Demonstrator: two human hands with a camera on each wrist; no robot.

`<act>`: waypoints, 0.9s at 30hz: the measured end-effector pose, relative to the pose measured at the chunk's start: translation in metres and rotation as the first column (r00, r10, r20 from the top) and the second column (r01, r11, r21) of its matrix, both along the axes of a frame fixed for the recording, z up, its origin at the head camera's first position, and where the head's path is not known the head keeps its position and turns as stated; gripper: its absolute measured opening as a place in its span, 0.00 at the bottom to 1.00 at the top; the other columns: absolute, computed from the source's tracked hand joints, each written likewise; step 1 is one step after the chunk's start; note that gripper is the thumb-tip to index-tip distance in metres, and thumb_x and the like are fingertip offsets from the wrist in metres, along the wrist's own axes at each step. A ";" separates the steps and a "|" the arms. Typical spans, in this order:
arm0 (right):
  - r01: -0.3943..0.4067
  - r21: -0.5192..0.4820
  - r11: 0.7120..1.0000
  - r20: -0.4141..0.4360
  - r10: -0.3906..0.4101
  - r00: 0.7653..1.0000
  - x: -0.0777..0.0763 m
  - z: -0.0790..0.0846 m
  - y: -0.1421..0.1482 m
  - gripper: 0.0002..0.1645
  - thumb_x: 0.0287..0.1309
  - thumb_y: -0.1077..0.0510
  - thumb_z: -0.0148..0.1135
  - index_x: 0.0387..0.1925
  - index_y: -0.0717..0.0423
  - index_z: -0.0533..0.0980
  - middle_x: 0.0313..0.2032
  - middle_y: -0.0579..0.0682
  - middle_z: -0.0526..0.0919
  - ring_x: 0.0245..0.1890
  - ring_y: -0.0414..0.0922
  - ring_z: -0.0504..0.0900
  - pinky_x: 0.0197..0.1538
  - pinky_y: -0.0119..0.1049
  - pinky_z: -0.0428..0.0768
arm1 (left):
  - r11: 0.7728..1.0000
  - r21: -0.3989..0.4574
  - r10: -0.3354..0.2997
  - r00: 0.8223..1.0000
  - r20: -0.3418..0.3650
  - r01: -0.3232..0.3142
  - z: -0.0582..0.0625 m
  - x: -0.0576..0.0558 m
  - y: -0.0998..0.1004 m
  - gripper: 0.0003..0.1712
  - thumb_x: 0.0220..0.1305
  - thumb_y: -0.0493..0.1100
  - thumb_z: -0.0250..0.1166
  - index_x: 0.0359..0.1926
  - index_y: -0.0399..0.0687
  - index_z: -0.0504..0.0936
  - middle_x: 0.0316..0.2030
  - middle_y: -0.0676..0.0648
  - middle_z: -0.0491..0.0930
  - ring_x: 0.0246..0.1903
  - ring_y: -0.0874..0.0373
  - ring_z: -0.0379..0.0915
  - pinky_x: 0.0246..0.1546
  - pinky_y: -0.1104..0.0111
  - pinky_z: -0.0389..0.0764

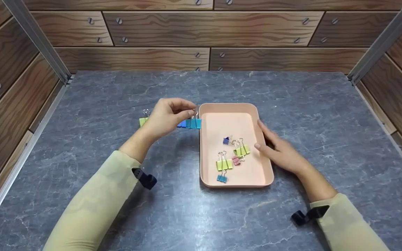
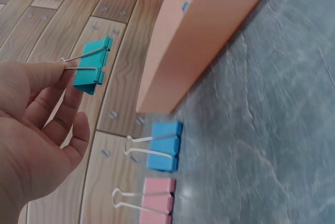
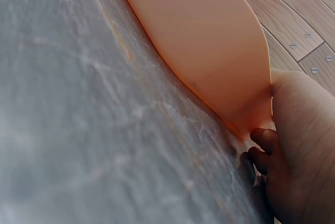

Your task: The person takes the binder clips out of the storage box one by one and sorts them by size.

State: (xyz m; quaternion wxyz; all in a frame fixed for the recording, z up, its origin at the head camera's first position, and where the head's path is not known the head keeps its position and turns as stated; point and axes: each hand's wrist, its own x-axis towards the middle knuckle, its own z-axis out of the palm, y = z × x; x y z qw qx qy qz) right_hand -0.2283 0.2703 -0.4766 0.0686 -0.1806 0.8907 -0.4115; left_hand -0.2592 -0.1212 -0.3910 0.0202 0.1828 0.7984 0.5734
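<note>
My left hand (image 1: 168, 116) pinches a teal binder clip (image 2: 90, 67) by its wire handles, between thumb and fingertips. In the head view the clip is at the left rim of a shallow pink tray (image 1: 263, 174). My right hand (image 1: 284, 155) grips the tray's right side, thumb over the rim and fingers along the outer wall. Inside the tray lie two lime green binder clips (image 1: 224, 164), a small dark blue one (image 1: 226, 140), a small pink one (image 1: 236, 160) and a small teal one (image 1: 222, 178).
Left of the tray, a blue binder clip (image 2: 165, 146) and a larger pink one (image 2: 157, 201) stand on the grey marbled table (image 1: 173, 212). A lime green clip (image 1: 143, 121) shows behind the left wrist. Wood-patterned panels (image 1: 208, 29) enclose the back and sides.
</note>
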 end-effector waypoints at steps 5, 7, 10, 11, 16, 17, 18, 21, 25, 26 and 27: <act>0.002 -0.003 1.000 0.002 -0.002 1.000 -0.001 0.000 0.001 0.47 0.77 0.41 0.59 0.86 0.37 0.48 0.83 0.58 0.51 0.82 0.61 0.50 0.80 0.62 0.49 | 1.000 0.016 0.027 0.999 0.033 -0.027 -0.007 -0.002 -0.006 0.09 0.75 0.36 0.67 0.50 0.42 0.90 0.46 0.43 0.90 0.45 0.47 0.85 0.46 0.58 0.86; 0.001 -0.004 1.000 0.003 -0.001 1.000 -0.001 0.000 0.001 0.47 0.77 0.41 0.60 0.86 0.37 0.48 0.83 0.59 0.51 0.81 0.62 0.51 0.80 0.62 0.49 | 0.999 0.012 0.036 0.999 0.038 -0.036 -0.010 -0.003 -0.009 0.09 0.75 0.36 0.67 0.50 0.42 0.91 0.46 0.43 0.90 0.45 0.48 0.85 0.43 0.62 0.85; 0.002 -0.001 1.000 0.002 -0.002 1.000 -0.001 0.001 0.001 0.47 0.77 0.41 0.60 0.86 0.37 0.48 0.83 0.59 0.51 0.81 0.62 0.51 0.80 0.63 0.49 | 0.999 0.006 0.050 0.998 0.039 -0.050 -0.015 -0.004 -0.013 0.09 0.74 0.36 0.68 0.50 0.42 0.91 0.47 0.43 0.90 0.43 0.52 0.85 0.40 0.65 0.84; 0.003 0.000 1.000 0.002 -0.003 1.000 -0.001 0.001 0.001 0.47 0.77 0.41 0.60 0.86 0.37 0.48 0.83 0.59 0.51 0.81 0.62 0.51 0.80 0.63 0.49 | 0.999 0.004 0.053 0.998 0.040 -0.053 -0.017 -0.004 -0.014 0.09 0.75 0.36 0.68 0.50 0.43 0.91 0.47 0.44 0.90 0.42 0.53 0.85 0.39 0.64 0.83; 0.006 0.007 1.000 -0.006 -0.006 1.000 0.000 0.002 0.001 0.47 0.77 0.41 0.60 0.86 0.37 0.48 0.83 0.60 0.51 0.81 0.63 0.51 0.79 0.63 0.50 | 0.998 0.000 0.057 0.998 0.041 -0.057 -0.025 -0.005 -0.019 0.08 0.74 0.36 0.68 0.50 0.43 0.91 0.46 0.46 0.90 0.42 0.55 0.84 0.43 0.58 0.85; 0.003 0.008 1.000 -0.009 -0.003 1.000 0.000 0.002 0.001 0.48 0.77 0.42 0.60 0.86 0.38 0.47 0.83 0.60 0.51 0.81 0.64 0.51 0.79 0.64 0.50 | 0.998 -0.003 0.057 0.998 0.042 -0.057 -0.026 -0.005 -0.020 0.08 0.74 0.36 0.68 0.50 0.43 0.91 0.45 0.46 0.90 0.42 0.55 0.84 0.44 0.57 0.85; 0.004 0.009 1.000 -0.012 -0.004 1.000 0.000 0.002 0.001 0.48 0.77 0.42 0.60 0.86 0.39 0.48 0.83 0.61 0.51 0.81 0.64 0.52 0.79 0.64 0.50 | 0.998 -0.007 0.058 0.997 0.042 -0.057 -0.028 -0.005 -0.020 0.08 0.74 0.36 0.68 0.50 0.42 0.91 0.45 0.46 0.90 0.42 0.55 0.84 0.45 0.57 0.85; 0.005 0.007 1.000 -0.011 -0.005 1.000 0.000 0.001 0.001 0.48 0.77 0.41 0.60 0.86 0.38 0.48 0.83 0.60 0.51 0.81 0.64 0.52 0.79 0.63 0.50 | 0.998 -0.025 0.065 0.997 0.046 -0.064 -0.031 -0.005 -0.023 0.09 0.74 0.36 0.68 0.50 0.40 0.91 0.44 0.47 0.90 0.42 0.55 0.84 0.45 0.58 0.86; 0.006 0.001 1.000 -0.006 -0.006 1.000 0.000 0.000 0.000 0.47 0.77 0.41 0.60 0.86 0.37 0.48 0.83 0.59 0.51 0.81 0.62 0.52 0.80 0.62 0.50 | 0.997 -0.029 0.068 0.996 0.054 -0.067 -0.034 -0.004 -0.025 0.10 0.74 0.35 0.68 0.52 0.36 0.89 0.44 0.46 0.90 0.42 0.55 0.84 0.47 0.56 0.86; 0.005 -0.001 1.000 -0.006 -0.005 1.000 0.001 0.000 0.000 0.47 0.77 0.41 0.60 0.86 0.37 0.48 0.83 0.58 0.52 0.81 0.61 0.52 0.80 0.61 0.50 | 0.997 -0.026 0.067 0.996 0.057 -0.066 -0.035 -0.004 -0.026 0.11 0.74 0.35 0.67 0.52 0.35 0.89 0.44 0.45 0.90 0.42 0.55 0.84 0.48 0.53 0.86; 0.004 -0.004 1.000 -0.007 -0.004 1.000 0.001 0.000 0.000 0.47 0.77 0.41 0.60 0.86 0.37 0.48 0.83 0.58 0.52 0.81 0.61 0.52 0.80 0.61 0.50 | 0.998 -0.022 0.067 0.996 0.059 -0.066 -0.035 -0.004 -0.026 0.11 0.74 0.35 0.67 0.52 0.35 0.89 0.44 0.45 0.90 0.42 0.55 0.84 0.49 0.50 0.86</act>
